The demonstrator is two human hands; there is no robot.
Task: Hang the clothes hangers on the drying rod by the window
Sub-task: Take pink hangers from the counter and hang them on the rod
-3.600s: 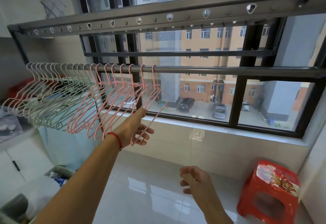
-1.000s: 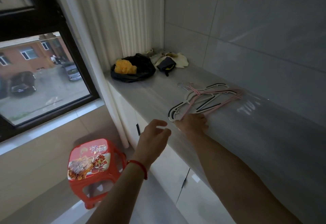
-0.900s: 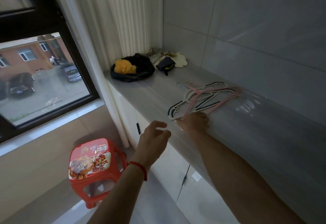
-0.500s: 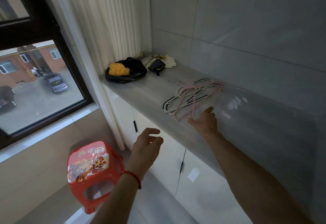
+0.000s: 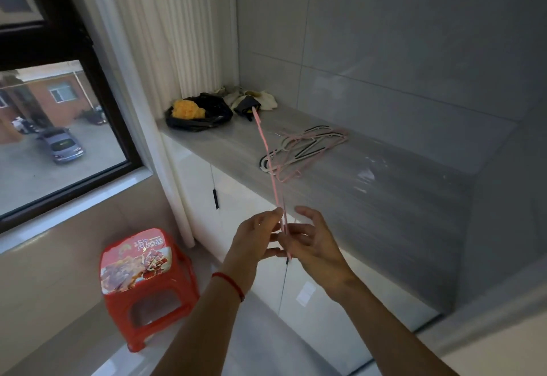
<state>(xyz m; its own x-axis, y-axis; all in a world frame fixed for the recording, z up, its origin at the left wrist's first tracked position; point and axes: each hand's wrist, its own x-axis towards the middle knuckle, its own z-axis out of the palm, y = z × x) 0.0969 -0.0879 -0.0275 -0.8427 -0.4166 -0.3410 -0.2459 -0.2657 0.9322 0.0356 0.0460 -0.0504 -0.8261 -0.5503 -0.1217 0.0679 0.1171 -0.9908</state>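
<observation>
A pink hanger (image 5: 273,180) is lifted off the counter and seen edge-on, slanting from the far clothes down to my hands. My right hand (image 5: 313,242) grips its lower end with curled fingers. My left hand (image 5: 254,236), with a red string on the wrist, meets it from the left and pinches the same end between fingertips and thumb. A tangle of pink and white hangers (image 5: 307,144) lies on the grey counter (image 5: 384,198) beyond my hands. The drying rod is out of view.
A red plastic stool (image 5: 142,272) stands on the floor at the lower left. A black bag with something yellow (image 5: 195,112) and crumpled cloths (image 5: 254,98) sit at the counter's far end by the curtain (image 5: 165,35). White cabinet doors (image 5: 236,206) run below; the window (image 5: 59,138) is left.
I turned from the rod to the counter. My right hand reached the hanger pile, picked up a pink hanger and drew it back towards me; my left hand has come up to it.
</observation>
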